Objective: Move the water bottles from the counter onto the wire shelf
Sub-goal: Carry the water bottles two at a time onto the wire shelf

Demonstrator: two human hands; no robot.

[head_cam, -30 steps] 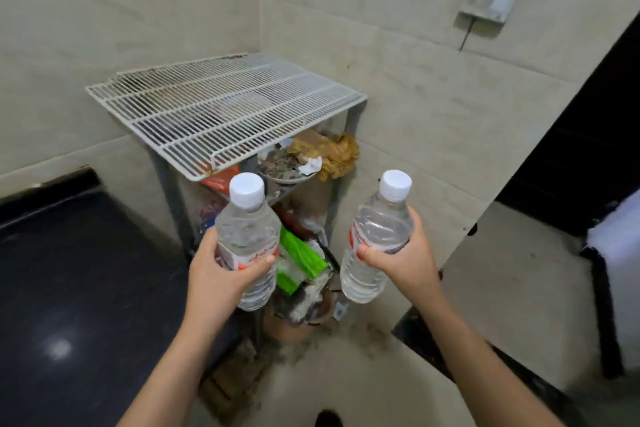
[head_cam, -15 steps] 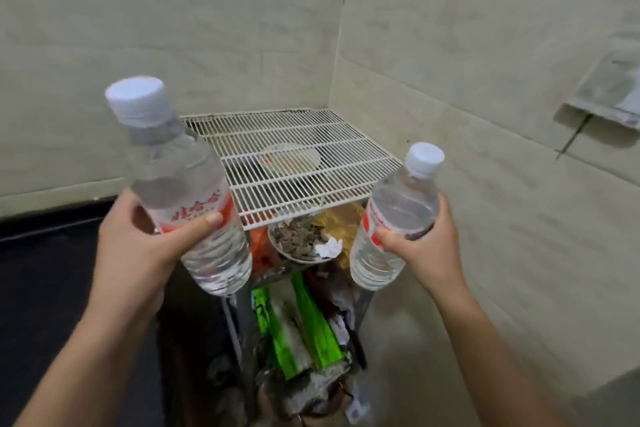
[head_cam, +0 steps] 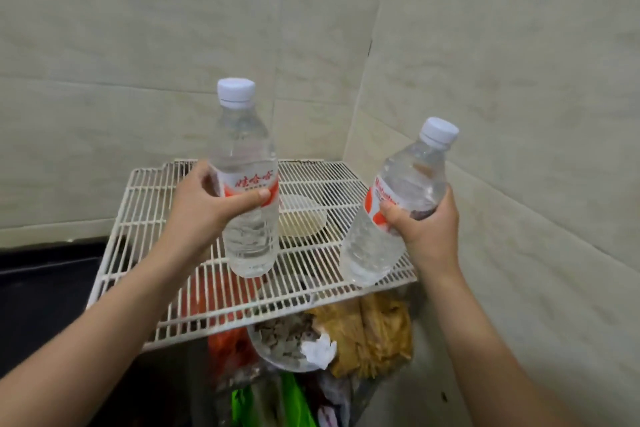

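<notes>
Two clear water bottles with white caps and red-and-white labels are in my hands over the white wire shelf [head_cam: 145, 218] in the tiled corner. My left hand [head_cam: 204, 204] grips the left bottle [head_cam: 247, 232] around its label, upright, its base just above or touching the middle of the shelf. My right hand [head_cam: 426, 229] holds the right bottle [head_cam: 391, 218] tilted, cap leaning right, its base at the shelf's front right edge.
Below the wire shelf a lower level holds a bowl of scraps [head_cam: 287, 340], yellowish dried food [head_cam: 374, 329], red packets [head_cam: 225, 340] and green packets [head_cam: 294, 402]. A pale round dish [head_cam: 304, 218] shows under the wires. A dark counter [head_cam: 41, 288] lies to the left; tiled walls close the corner.
Both bottles have come forward over the shelf. The left bottle went from tilted and raised to upright and lower above the shelf's middle; the right bottle now hangs over the shelf's front right edge.
</notes>
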